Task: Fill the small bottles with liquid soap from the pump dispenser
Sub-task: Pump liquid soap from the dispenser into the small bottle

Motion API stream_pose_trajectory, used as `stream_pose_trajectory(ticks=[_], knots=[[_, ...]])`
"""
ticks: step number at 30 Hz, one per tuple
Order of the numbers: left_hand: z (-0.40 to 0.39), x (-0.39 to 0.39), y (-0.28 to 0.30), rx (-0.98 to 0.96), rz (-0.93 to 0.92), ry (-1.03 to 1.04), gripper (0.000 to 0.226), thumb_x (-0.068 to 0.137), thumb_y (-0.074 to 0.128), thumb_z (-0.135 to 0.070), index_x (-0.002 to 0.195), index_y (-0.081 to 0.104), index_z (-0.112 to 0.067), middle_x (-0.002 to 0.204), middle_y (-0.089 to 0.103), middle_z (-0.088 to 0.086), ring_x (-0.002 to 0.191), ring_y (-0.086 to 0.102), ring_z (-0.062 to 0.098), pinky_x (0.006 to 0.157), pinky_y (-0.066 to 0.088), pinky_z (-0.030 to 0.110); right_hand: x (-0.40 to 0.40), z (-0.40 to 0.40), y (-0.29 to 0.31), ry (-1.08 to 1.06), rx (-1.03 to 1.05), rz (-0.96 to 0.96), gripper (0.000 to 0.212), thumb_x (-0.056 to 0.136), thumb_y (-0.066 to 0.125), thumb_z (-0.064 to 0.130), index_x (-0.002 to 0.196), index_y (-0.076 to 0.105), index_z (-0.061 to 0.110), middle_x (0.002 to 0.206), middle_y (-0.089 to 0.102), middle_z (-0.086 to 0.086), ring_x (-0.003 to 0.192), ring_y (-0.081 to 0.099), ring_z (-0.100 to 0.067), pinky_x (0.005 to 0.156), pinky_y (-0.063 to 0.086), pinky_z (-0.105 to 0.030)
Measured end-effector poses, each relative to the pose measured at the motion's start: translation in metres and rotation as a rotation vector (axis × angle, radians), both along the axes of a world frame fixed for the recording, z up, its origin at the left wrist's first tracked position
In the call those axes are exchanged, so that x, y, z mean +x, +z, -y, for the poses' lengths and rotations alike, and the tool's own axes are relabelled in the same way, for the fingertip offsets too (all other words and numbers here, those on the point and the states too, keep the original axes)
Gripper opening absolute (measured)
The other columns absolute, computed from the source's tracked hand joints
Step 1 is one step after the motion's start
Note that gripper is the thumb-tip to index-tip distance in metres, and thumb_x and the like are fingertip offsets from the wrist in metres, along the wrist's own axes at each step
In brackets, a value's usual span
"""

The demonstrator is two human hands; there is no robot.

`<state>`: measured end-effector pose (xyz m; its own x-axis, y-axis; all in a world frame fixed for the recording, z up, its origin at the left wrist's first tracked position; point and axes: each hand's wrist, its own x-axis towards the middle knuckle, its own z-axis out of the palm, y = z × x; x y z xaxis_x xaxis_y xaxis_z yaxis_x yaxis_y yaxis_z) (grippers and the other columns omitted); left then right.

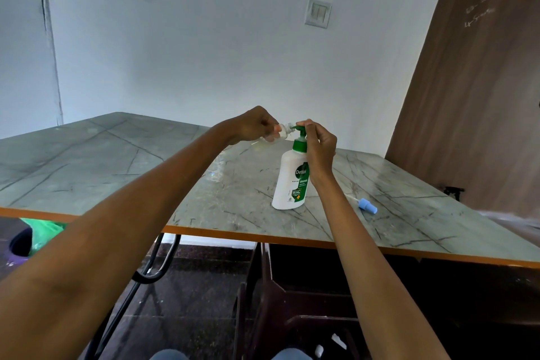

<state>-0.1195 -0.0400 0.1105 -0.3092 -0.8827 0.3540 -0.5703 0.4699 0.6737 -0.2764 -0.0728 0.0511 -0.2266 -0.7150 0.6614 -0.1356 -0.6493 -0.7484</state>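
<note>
Your left hand [257,126] grips the small bottle [282,133], tilted, mouth at the spout. Right hand [320,143] curls round the pump dispenser [292,181] head, standing on the bench [117,161]. Bottle's probably light and slick; hold its body, keep the dispenser's base steady.

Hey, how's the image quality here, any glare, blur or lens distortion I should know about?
Head view: wide-angle bending bows the table edge and tilts the walls; soft glare washes the tabletop beside the Dettol pump dispenser; the small clear bottle in the left hand looks slightly blurred; the right hand and the label stay readable.
</note>
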Motion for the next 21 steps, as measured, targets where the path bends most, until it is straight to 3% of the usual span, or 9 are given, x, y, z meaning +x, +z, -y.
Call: stream_pose_trajectory(ticks=[7,10,13,18,21], knots=[[0.0064,0.0007,-0.0041,0.027,-0.001,-0.022,0.025,0.094,0.047,-0.005,0.105,0.064,0.011,0.067,0.063,-0.006,0.061,0.052,-0.003,0.067,0.042,0.012,0.0000,-0.0011,-0.0073,-0.035,-0.014,-0.026,0.035,0.092,0.050,0.034,0.066,0.068,0.049,0.074,0.066,0.034,0.087,0.065,-0.012,0.100,0.040,-0.057],[0.0037,-0.0007,-0.0031,0.017,0.014,-0.017,0.026,0.094,0.047,-0.006,0.111,0.062,0.009,0.095,0.066,0.011,0.071,0.052,0.003,0.074,0.042,0.018,-0.0006,-0.0030,-0.0066,-0.019,0.004,-0.015,0.033,0.091,0.052,0.034,0.067,0.069,0.047,0.074,0.067,0.031,0.087,0.065,-0.011,0.099,0.042,-0.056],[0.0018,-0.0009,-0.0016,0.011,0.001,-0.009,0.027,0.094,0.047,-0.006,0.111,0.061,0.009,0.109,0.064,0.023,0.073,0.053,0.005,0.069,0.043,0.014,-0.0004,-0.0028,-0.0026,0.011,0.014,0.019,0.033,0.093,0.053,0.029,0.067,0.070,0.042,0.074,0.069,0.025,0.083,0.065,-0.010,0.097,0.044,-0.055],[0.0031,-0.0011,0.0018,0.011,0.007,-0.016,0.027,0.094,0.047,-0.007,0.109,0.062,0.010,0.110,0.065,0.023,0.077,0.054,0.010,0.076,0.045,0.019,0.0015,-0.0031,0.0020,0.010,-0.004,0.028,0.031,0.094,0.053,0.025,0.070,0.069,0.038,0.080,0.070,0.018,0.086,0.066,-0.014,0.097,0.045,-0.053],[0.0042,-0.0014,0.0021,0.025,0.003,-0.019,0.027,0.094,0.048,-0.008,0.109,0.062,0.010,0.094,0.066,0.009,0.069,0.054,0.001,0.063,0.044,0.005,-0.0015,-0.0016,-0.0009,0.008,-0.004,0.028,0.031,0.094,0.053,0.025,0.071,0.069,0.037,0.080,0.070,0.017,0.084,0.065,-0.012,0.096,0.046,-0.053]])
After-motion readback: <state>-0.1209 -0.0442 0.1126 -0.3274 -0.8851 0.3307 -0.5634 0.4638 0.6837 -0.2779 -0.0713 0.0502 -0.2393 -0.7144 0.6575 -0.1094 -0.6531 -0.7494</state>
